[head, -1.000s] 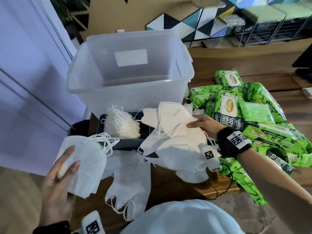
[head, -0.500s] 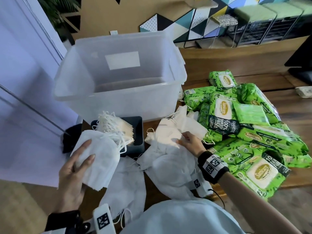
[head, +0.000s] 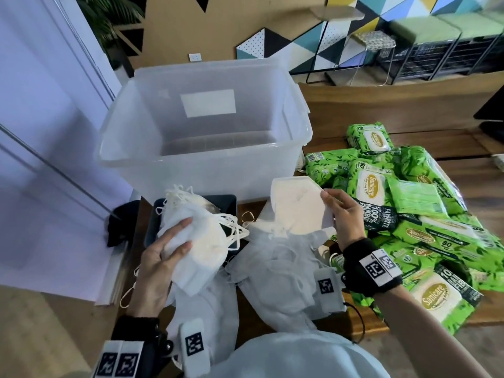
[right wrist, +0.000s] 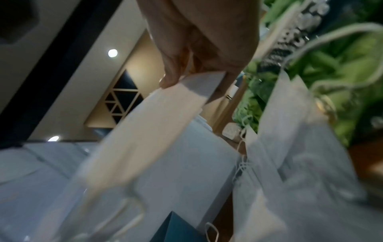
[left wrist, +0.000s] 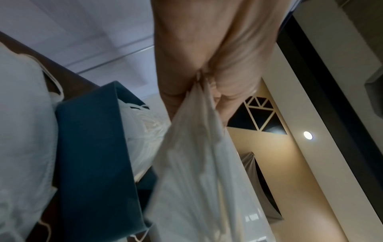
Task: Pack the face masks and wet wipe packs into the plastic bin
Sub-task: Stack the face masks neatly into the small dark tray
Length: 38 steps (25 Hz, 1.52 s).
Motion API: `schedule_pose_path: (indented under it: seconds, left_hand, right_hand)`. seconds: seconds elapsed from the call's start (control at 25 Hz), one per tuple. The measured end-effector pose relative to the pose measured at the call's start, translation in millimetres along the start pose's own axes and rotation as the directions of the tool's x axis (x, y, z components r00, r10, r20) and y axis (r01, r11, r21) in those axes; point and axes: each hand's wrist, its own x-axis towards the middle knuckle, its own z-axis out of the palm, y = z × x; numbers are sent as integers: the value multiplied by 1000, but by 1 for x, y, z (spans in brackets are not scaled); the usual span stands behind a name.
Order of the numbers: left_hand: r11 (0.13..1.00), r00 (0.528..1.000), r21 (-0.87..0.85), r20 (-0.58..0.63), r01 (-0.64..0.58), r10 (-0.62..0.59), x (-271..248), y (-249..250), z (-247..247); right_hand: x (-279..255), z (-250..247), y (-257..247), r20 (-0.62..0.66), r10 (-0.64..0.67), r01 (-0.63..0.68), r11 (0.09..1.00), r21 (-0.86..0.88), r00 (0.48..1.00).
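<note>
Right hand [head: 344, 217] holds a face mask [head: 296, 203] tilted, long axis upright.

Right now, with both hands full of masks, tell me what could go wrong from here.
1. The left hand grips a thick stack of face masks whose ear loops dangle over the dark tray; they may snag as it lifts.
2. The right hand only pinches one mask at its edge; it could slip before reaching the plastic bin.
3. Loose masks overlap the table edge and might slide off.
</note>
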Motion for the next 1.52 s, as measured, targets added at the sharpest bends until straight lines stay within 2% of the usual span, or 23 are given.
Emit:
schedule_pose_path:
  seconds: [0.08, 0.2, 0.28, 0.32, 0.36, 0.44, 0.52, 0.6, 0.64, 0.72, 0.84, 1.04, 1.08, 1.12, 1.16, 1.2, 1.24, 1.28, 1.32, 1.36, 1.4, 1.44, 1.52]
  left_hand:
    - [999, 995, 38, 98, 22, -25, 6, -1, 6]
    - [982, 970, 176, 218, 71, -109, 14, -3, 13]
    - [981, 964, 178, 237, 82, -123, 16, -4, 22]
    - [985, 968, 158, 225, 72, -107, 15, -6, 26]
    - [990, 976, 129, 203, 57, -83, 15, -7, 30]
    - [996, 989, 90, 146, 6, -19, 14, -10, 41]
    - [999, 997, 38, 76, -18, 15, 13, -12, 56]
    - [986, 999, -164, 34, 18, -13, 12, -10, 69]
    - [954, 998, -292, 34, 68, -61, 11, -7, 74]
    - [925, 995, -366, 38, 101, -93, 9, -4, 78]
    - [960, 999, -278, -3, 41, -43, 11, -9, 75]
    - [973, 990, -185, -9, -137, 137, 19, -18, 62]
    - [974, 989, -172, -16, -150, 150, 21, -19, 59]
    - [976, 989, -160, -25, -150, 148, 22, -17, 57]
    - [979, 990, -145, -39, -142, 138, 22, -14, 56]
    - [982, 990, -129, -46, -136, 131, 23, -12, 56]
    - [985, 990, -108, -48, -135, 131, 23, -12, 56]
    - [986, 990, -90, -40, -141, 137, 24, -12, 58]
    - [987, 990, -78, -25, -138, 136, 23, -12, 62]
    - [988, 992, -81, 0, -129, 129, 23, -13, 69]
    - [989, 993, -97, 20, -112, 114, 22, -13, 75]
    - [988, 995, -127, 31, -91, 96, 23, -12, 82]
    - [978, 998, -199, 19, -61, 66, 27, -10, 90]
  right_hand:
    - [-6, -1, -16, 158, -54, 76, 987, -138, 986]
    - [-15, 8, -43, 460, -51, 190, 946, -264, 887]
    - [-20, 16, -60, 465, -182, 364, 867, -339, 866]
    - [-22, 20, -66, 407, -343, 506, 756, -415, 846]
    - [-25, 23, -70, 348, -539, 638, 578, -509, 767]
    - [-37, 37, -70, 348, -789, 739, 189, -647, 507]
    - [-58, 57, -48, 469, -829, 780, -65, -622, 304]
    - [-79, 76, -14, 608, -766, 830, -192, -524, 206]
    - [-88, 83, -1, 653, -732, 854, -203, -480, 193]
    - [-99, 91, 16, 671, -715, 886, -164, -434, 196]
    - [-102, 98, 20, 643, -743, 909, -120, -399, 185]
    - [-94, 96, 19, 721, -680, 973, -42, -225, 137]
    - [-92, 89, 18, 709, -686, 978, 23, -207, 166]
    - [-91, 81, 13, 666, -698, 963, 158, -217, 265]
    - [-90, 72, 9, 583, -683, 897, 363, -250, 439]
    - [-89, 65, 2, 468, -608, 760, 586, -280, 642]
    - [-85, 61, -3, 363, -456, 561, 781, -275, 812]
    - [-78, 61, -9, 316, -241, 325, 913, -246, 918]
    - [-69, 64, -9, 326, -4, 79, 973, -217, 945]
    - [-62, 68, -11, 366, 205, -135, 969, -207, 908]
    - [-56, 75, -13, 404, 339, -271, 938, -217, 850]
    - [-53, 82, -15, 421, 406, -340, 913, -225, 811]
    - [-54, 93, -18, 395, 439, -382, 898, -217, 807]
